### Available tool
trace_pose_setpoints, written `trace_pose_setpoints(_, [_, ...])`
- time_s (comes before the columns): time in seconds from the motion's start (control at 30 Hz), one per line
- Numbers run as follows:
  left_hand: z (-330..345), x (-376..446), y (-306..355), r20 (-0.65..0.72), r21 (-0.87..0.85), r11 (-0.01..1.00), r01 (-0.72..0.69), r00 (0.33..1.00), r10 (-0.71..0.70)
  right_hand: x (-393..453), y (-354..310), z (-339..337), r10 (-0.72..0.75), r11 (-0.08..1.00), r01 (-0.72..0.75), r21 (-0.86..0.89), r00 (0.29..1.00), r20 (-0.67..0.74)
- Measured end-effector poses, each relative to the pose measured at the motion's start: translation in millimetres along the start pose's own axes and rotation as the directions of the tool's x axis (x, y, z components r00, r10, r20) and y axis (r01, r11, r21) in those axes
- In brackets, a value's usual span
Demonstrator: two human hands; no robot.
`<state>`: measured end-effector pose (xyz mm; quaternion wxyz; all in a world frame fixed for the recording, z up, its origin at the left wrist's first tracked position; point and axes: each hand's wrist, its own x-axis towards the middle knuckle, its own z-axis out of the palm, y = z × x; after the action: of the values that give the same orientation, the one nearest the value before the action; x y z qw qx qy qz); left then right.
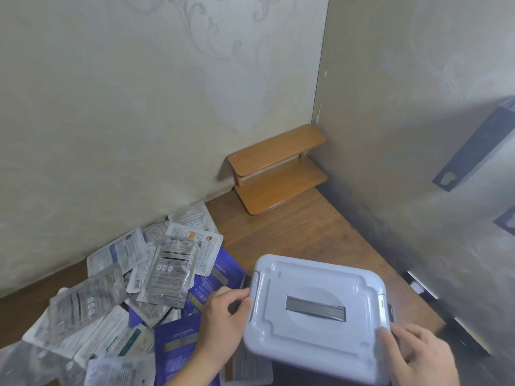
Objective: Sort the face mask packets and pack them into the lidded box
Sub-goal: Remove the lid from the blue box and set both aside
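Left hand (223,316): fingers curled at the left end of the lidded box (315,316), pinching the grey latch (245,282) there; the forearm runs off the lower frame edge.
Right hand (418,355): thumb and fingers curled round the box's right end at its dark clasp (390,313); the wrist is cut off at the bottom.
Hidden: the box body lies under its white lid, so nothing inside shows; how firmly either latch is seated cannot be told.
Lidded box: lid on, a grey handle (315,309) flat in the middle recess, held between both hands at the near edge of the worktop (278,227).
Face mask packets (139,274): a loose, overlapping heap on the left of the worktop against the wall, silver-grey, white and purple; print too blurred to read, and the nearest ones are cut off at the frame's lower-left corner.
Small wooden shelf (276,168): two tiers, standing in the far corner of the worktop.
Dark blue boxes (473,151): at the right frame edge, partly out of view.
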<state>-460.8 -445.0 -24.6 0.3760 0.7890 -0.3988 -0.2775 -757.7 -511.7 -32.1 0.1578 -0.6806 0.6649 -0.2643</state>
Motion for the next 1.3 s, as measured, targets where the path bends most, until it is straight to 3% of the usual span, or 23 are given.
trace_pose_setpoints(0.1, [-9,2,20,0.107,-0.169,0.982,0.08,0.992,-0.063,15,-20,-16,0.074,0.996,-0.07,0.047,0.994,-0.077])
trace_pose_setpoints(0.17, [-14,5,34,0.151,-0.296,0.947,0.124,0.985,-0.082,26,-27,-21,0.109,0.993,-0.109,0.035,0.994,-0.01])
trace_pose_setpoints(0.23, [-19,13,46,0.137,-0.365,0.924,0.117,0.988,-0.071,40,-38,-27,0.116,0.991,-0.118,0.059,0.993,0.035])
trace_pose_setpoints(0.33, [-30,38,68,0.077,-0.451,0.887,0.099,0.994,-0.072,71,-56,-31,0.072,0.984,-0.066,0.165,0.997,-0.028])
trace_pose_setpoints(0.4, [-36,58,79,0.026,-0.526,0.847,0.081,0.996,-0.08,95,-68,-24,0.053,0.943,-0.032,0.331,0.997,-0.055])
trace_pose_setpoints(0.5, [-38,89,90,0.025,-0.668,0.738,0.094,0.994,-0.104,133,-83,-10,0.132,0.71,-0.115,0.695,0.991,0.03])
trace_pose_setpoints(0.6, [-31,112,81,0.114,-0.69,0.698,0.19,0.981,-0.154,166,-86,8,0.173,0.429,-0.401,0.809,0.916,0.363])
trace_pose_setpoints(0.63, [-26,118,75,0.13,-0.639,0.74,0.21,0.978,-0.165,174,-84,16,0.14,0.432,-0.435,0.79,0.898,0.417])
trace_pose_setpoints(0.73, [-1,134,48,0.123,-0.317,0.93,0.188,0.98,-0.156,196,-68,49,0.051,0.732,-0.28,0.621,0.932,0.36])
trace_pose_setpoints(0.8, [16,141,38,0.194,-0.148,0.969,0.198,0.967,-0.168,211,-58,70,0.023,0.823,-0.234,0.518,0.925,0.38])
trace_pose_setpoints(0.9, [35,152,32,0.268,-0.033,0.953,0.303,0.921,-0.283,234,-49,97,0.002,0.883,-0.229,0.41,0.874,0.485])
trace_pose_setpoints(1.03, [48,166,25,0.435,0.046,0.87,0.492,0.774,-0.46,259,-38,125,0.032,0.899,-0.269,0.346,0.827,0.561])
trace_pose_setpoints(1.1, [52,170,22,0.467,0.076,0.851,0.52,0.735,-0.492,268,-31,139,0.032,0.92,-0.256,0.296,0.802,0.597])
trace_pose_setpoints(1.2, [56,173,20,0.475,0.088,0.848,0.523,0.726,-0.498,274,-22,152,0.037,0.94,-0.248,0.235,0.756,0.653])
trace_pose_setpoints(1.3, [49,170,16,0.465,0.07,0.864,0.498,0.75,-0.47,275,-15,153,0.055,0.943,-0.245,0.227,0.783,0.619])
